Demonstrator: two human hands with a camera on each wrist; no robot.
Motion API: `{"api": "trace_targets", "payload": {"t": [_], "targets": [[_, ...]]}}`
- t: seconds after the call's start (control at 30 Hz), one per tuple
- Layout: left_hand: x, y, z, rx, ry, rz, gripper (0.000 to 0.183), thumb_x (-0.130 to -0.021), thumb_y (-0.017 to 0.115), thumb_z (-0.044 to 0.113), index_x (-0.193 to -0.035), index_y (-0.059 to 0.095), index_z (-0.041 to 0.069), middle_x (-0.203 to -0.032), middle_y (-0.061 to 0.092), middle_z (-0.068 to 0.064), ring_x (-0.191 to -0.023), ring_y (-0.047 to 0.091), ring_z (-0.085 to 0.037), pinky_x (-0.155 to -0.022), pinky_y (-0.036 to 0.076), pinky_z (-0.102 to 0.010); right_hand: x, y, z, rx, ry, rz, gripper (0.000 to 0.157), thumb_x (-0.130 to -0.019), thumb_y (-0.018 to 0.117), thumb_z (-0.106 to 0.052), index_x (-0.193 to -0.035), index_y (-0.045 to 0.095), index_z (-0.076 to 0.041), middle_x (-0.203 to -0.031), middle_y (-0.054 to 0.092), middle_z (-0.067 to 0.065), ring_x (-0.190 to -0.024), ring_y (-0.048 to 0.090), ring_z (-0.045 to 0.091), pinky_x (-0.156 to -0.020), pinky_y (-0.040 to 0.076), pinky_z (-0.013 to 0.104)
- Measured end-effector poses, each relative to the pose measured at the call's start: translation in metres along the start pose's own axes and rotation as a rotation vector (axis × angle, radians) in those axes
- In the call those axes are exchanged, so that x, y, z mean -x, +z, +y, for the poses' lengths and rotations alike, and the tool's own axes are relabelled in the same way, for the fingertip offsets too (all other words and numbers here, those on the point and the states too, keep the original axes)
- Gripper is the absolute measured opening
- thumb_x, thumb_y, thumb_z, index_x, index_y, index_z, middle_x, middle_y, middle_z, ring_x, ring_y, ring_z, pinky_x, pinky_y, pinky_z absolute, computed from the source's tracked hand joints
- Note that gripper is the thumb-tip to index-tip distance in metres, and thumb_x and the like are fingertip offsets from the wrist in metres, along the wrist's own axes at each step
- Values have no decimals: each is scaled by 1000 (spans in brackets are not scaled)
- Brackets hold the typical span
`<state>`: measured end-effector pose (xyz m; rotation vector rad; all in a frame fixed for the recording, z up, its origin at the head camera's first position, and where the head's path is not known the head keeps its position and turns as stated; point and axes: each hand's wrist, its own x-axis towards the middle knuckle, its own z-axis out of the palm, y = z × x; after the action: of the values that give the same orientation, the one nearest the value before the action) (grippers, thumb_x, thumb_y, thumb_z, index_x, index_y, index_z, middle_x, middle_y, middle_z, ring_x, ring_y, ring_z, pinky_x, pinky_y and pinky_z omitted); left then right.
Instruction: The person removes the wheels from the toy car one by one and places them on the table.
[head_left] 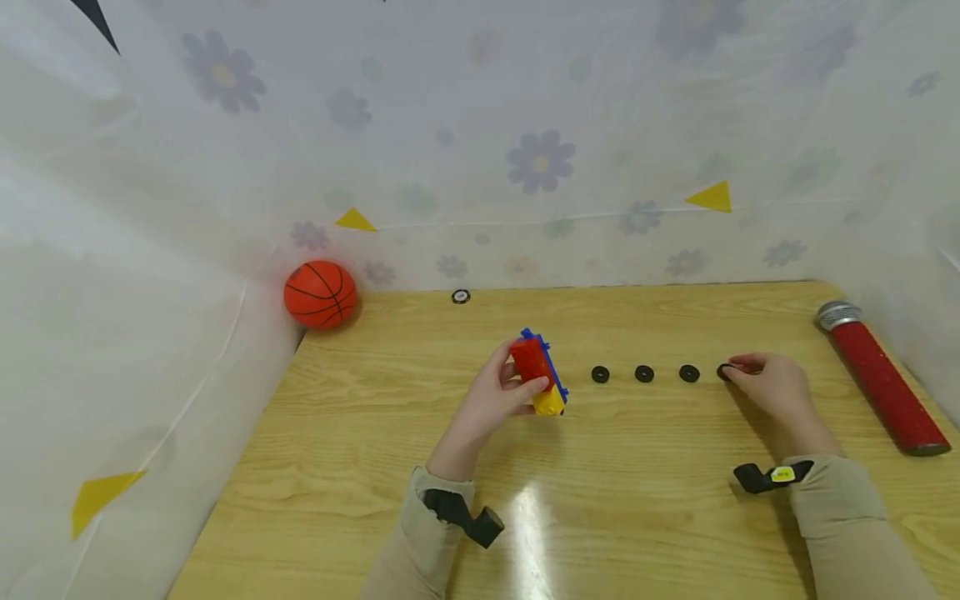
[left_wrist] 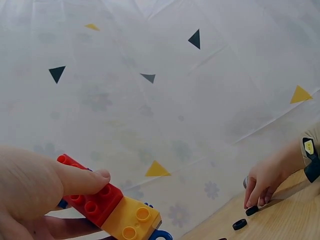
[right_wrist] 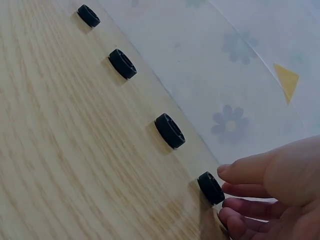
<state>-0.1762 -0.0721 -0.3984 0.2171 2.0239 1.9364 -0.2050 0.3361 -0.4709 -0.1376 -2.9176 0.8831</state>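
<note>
My left hand [head_left: 491,398] holds a toy block vehicle up off the table, thumb on one side and fingers behind. It has a red block [head_left: 531,363], a yellow block [head_left: 550,402] and a blue base [head_left: 555,367] with small pegs; in the left wrist view studs show on the red block [left_wrist: 95,207] and yellow block [left_wrist: 134,220]. At the right, my right hand [head_left: 772,387] pinches the rightmost small black wheel [right_wrist: 211,188] at its edge, low at the table. Farther left, separate black wheels [head_left: 689,373] lie flat in a row.
An orange-red ball [head_left: 320,295] with black lines sits at the far left corner. Near the back edge lies a small black-and-white disc [head_left: 461,297]. A red toy microphone [head_left: 885,379] lies along the right side. A flower-patterned sheet [head_left: 480,150] hangs behind the wooden table [head_left: 337,450].
</note>
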Motion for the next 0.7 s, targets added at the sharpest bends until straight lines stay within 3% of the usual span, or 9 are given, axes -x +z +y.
{"api": "trace_targets", "payload": {"t": [0.17, 0.3, 0.4, 0.53, 0.63, 0.7], "targets": [[-1, 0, 0, 5, 11, -4, 72, -95, 67, 13, -156, 30, 20, -136, 60, -17, -115, 65, -32, -82, 61, -42, 3, -8, -8, -38, 7, 11, 43, -100, 57, -26, -124, 61, 8, -108, 65, 32, -93, 63, 43, -60, 46, 25], [-2, 0, 0, 17, 10, -8, 72, -95, 67, 13, -155, 30, 19, -135, 60, -19, -114, 66, -33, -83, 60, -42, 5, -14, -21, -60, -33, 33, 44, -100, 56, -30, -129, 61, 4, -112, 64, 28, -98, 62, 40, -60, 44, 22], [-2, 1, 0, 17, 0, 0, 68, -95, 68, 14, -153, 32, 14, -134, 61, -19, -113, 66, -33, -84, 60, -42, 9, -19, -35, -130, -54, 13, 47, -101, 56, -35, -132, 60, -1, -113, 64, 21, -89, 64, 14, -62, 45, 20], [-1, 2, 1, 12, 5, 0, 58, -96, 66, 15, -146, 39, 8, -135, 61, -19, -116, 65, -33, -87, 59, -41, 17, -22, -58, -285, -98, -48, 49, -101, 56, -35, -137, 56, -3, -106, 65, -4, -81, 55, -14, -67, 48, 14], [0, 3, 2, 9, 16, -6, 53, -97, 64, 15, -144, 41, 8, -137, 59, -18, -118, 63, -33, -89, 59, -41, 23, -21, -77, -349, -154, -79, 47, -100, 58, -32, -138, 56, -4, -101, 61, -19, -83, 58, -12, -70, 49, 14], [0, 3, 2, 3, 19, -4, 53, -98, 64, 16, -144, 41, 8, -138, 59, -18, -120, 62, -33, -89, 59, -41, 26, -21, -89, -370, -183, -91, 46, -100, 60, -30, -137, 56, -5, -101, 61, -19, -85, 59, -10, -71, 49, 15]]}}
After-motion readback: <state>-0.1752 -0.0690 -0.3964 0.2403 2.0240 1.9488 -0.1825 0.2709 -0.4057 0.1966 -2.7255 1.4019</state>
